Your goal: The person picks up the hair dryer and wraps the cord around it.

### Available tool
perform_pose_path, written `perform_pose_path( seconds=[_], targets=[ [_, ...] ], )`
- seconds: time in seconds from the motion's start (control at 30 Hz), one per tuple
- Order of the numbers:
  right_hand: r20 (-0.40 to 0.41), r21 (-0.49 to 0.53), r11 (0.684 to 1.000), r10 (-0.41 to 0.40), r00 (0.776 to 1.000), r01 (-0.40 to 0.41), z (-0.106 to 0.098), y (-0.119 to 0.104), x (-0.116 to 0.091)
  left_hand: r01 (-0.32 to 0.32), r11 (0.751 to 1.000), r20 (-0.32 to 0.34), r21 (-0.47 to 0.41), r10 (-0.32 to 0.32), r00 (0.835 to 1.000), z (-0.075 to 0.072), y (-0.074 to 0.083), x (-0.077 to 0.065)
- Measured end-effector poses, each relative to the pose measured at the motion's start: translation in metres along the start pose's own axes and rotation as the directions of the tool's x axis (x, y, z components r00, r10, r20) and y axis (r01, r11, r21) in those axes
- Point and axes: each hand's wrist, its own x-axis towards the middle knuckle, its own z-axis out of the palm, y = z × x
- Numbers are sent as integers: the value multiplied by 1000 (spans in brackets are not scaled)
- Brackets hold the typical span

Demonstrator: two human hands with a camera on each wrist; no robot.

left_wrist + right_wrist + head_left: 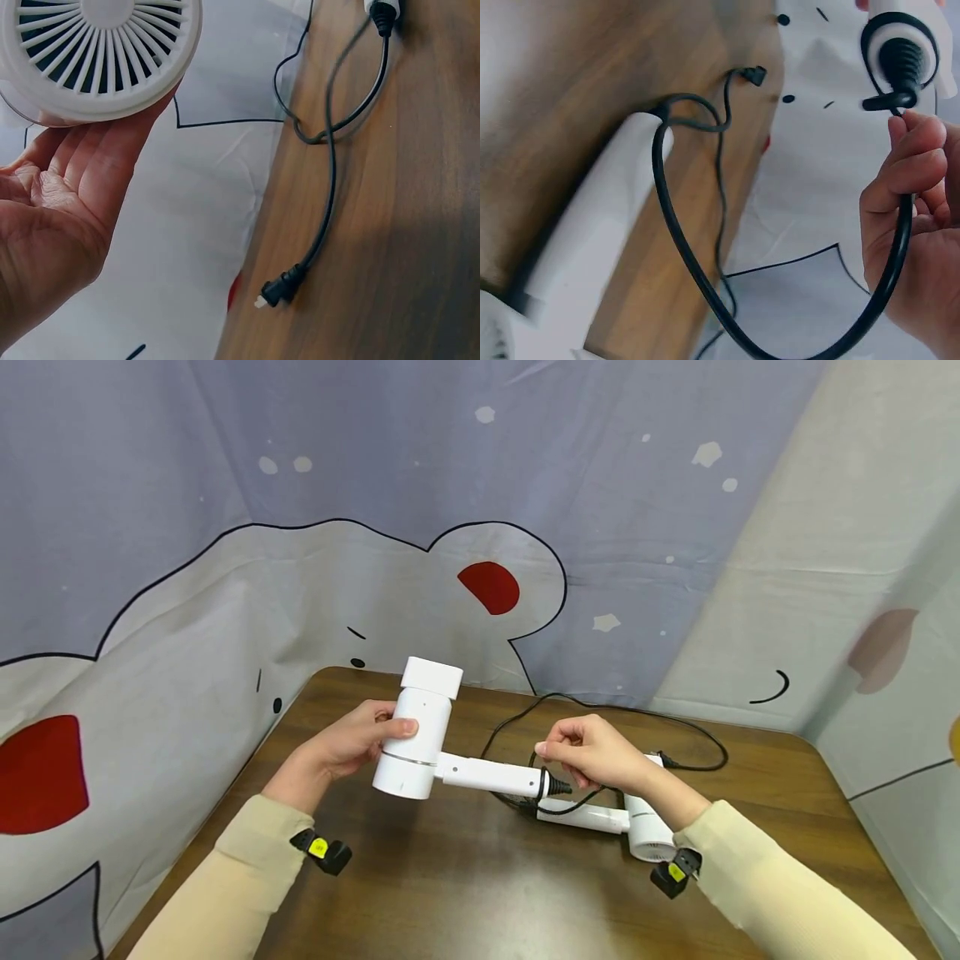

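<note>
My left hand (351, 742) grips a white hair dryer (423, 722) by its barrel, thumb across the front, with its handle pointing right. The dryer's slatted round grille (105, 56) faces the left wrist camera. A loop of black cord (898, 262) is wound about the handle end, next to the ribbed cord sleeve (901, 64). My right hand (596, 750) pinches this cord just past the sleeve, other fingers curled. Under the right forearm, a second white hair dryer (585, 816) lies on the table, its upper part partly hidden by the arm.
The wooden table (480, 893) has a curtain (360, 585) with cartoon shapes behind it. A black cord (637, 703) curves over the table's back part. In the left wrist view a black plug (281, 289) lies near the table's edge.
</note>
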Motion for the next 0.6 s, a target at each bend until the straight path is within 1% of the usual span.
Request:
perform_pose_path(
  seconds=[0.13, 0.23, 0.33, 0.47, 0.6],
  targets=[
    [-4, -104, 994, -18, 1000, 18, -4, -11, 2, 8, 1000, -23, 3, -8, 1000, 0, 0, 1],
    [3, -199, 979, -44, 999, 43, -7, -20, 4, 10, 1000, -54, 13, -9, 998, -1, 0, 2],
    [8, -268, 960, -86, 996, 85, -10, -29, 7, 9, 1000, -93, 28, -6, 996, -1, 0, 2],
    [-1, -297, 947, -132, 991, 125, -12, -37, 7, 16, 999, -162, 33, -10, 987, -1, 1, 3],
    [-26, -285, 948, -153, 988, 139, -10, -41, 3, 24, 999, -229, 26, -18, 973, -1, 1, 5]
  ],
)
